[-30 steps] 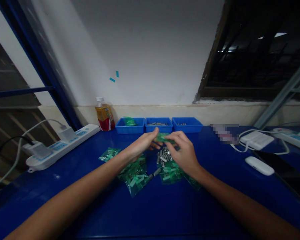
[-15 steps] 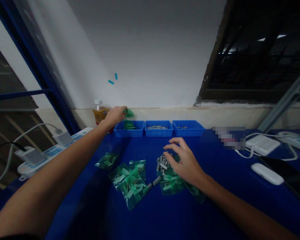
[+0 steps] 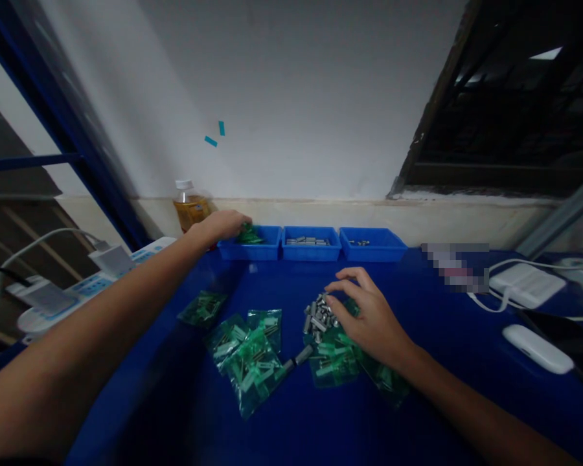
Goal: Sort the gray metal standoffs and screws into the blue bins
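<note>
My left hand [image 3: 227,223] reaches to the left blue bin [image 3: 250,252], fingers closed on a small green plastic bag [image 3: 247,233] low inside it; the fingertips are partly hidden. My right hand [image 3: 369,314] hovers with curved, parted fingers beside a pile of small grey metal cylinders [image 3: 317,317], holding nothing. Below that pile lies a green bag of parts [image 3: 333,362], and another green bag [image 3: 383,378] is partly under my right wrist. Several overlapping green bags [image 3: 252,362] with pale strips and pins inside lie mid-table, next to a grey pen-like rod [image 3: 296,359].
The middle bin [image 3: 311,254] holds grey cylinders, and the right bin [image 3: 374,252] a few small metal pieces. A single green bag [image 3: 203,308] lies at left. A bottle [image 3: 190,207], a power strip [image 3: 85,291], a white case [image 3: 537,349] and cables surround the work area.
My left hand has lowered the green bag from above the left bin down into it. The right hand has barely moved. The view has shifted slightly.
</note>
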A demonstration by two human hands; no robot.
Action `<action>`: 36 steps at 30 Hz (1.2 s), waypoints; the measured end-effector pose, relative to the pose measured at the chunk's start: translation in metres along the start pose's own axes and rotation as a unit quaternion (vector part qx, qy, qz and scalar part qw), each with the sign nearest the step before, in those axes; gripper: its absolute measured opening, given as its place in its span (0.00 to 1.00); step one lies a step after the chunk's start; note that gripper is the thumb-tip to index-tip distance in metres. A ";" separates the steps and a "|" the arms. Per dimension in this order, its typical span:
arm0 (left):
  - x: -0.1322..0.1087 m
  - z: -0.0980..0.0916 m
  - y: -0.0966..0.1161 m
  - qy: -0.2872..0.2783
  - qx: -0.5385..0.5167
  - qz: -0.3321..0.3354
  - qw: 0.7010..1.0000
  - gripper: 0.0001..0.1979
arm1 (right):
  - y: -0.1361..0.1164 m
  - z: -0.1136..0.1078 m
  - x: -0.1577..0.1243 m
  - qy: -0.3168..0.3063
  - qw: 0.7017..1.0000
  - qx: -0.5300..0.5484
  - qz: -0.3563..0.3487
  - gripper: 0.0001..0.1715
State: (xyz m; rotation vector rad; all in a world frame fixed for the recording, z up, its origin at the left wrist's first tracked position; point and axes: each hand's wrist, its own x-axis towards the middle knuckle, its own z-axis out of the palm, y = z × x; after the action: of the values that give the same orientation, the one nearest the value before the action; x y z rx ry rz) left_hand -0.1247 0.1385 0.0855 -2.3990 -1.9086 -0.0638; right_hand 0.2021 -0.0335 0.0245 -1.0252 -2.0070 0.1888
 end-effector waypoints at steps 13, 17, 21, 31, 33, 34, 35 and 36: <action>-0.096 -0.006 0.102 -0.120 -0.146 0.204 0.960 0.19 | -0.009 0.003 -0.003 -0.063 0.998 -0.013 -0.020 0.05; -0.129 -0.004 0.107 -0.265 -0.163 0.203 0.928 0.33 | -0.015 0.005 -0.005 -0.066 0.998 -0.009 -0.024 0.05; -0.130 0.005 0.104 -0.296 -0.181 0.174 0.922 0.19 | -0.022 0.007 -0.006 -0.077 0.997 0.011 -0.024 0.04; -0.136 -0.003 0.104 -0.212 -0.176 0.186 0.943 0.24 | -0.034 0.005 -0.006 -0.089 0.994 0.060 0.006 0.04; -0.141 -0.006 0.110 -0.218 -0.149 0.210 0.941 0.28 | -0.035 0.004 -0.005 -0.101 0.993 0.067 0.006 0.04; -0.142 -0.006 0.113 -0.217 -0.136 0.222 0.941 0.28 | -0.035 0.005 -0.004 -0.109 0.992 0.069 0.003 0.04; -0.142 -0.005 0.116 -0.214 -0.127 0.231 0.941 0.27 | -0.035 0.006 -0.004 -0.117 0.991 0.070 0.000 0.04; -0.140 -0.005 0.119 -0.211 -0.122 0.237 0.940 0.26 | -0.036 0.007 -0.002 -0.124 0.990 0.070 -0.004 0.04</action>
State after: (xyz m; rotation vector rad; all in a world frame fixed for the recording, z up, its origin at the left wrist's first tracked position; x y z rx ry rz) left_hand -0.0404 -0.0249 0.0755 -3.1904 -1.4508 0.2826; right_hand 0.1764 -0.0567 0.0354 -0.9412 -2.1847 0.4664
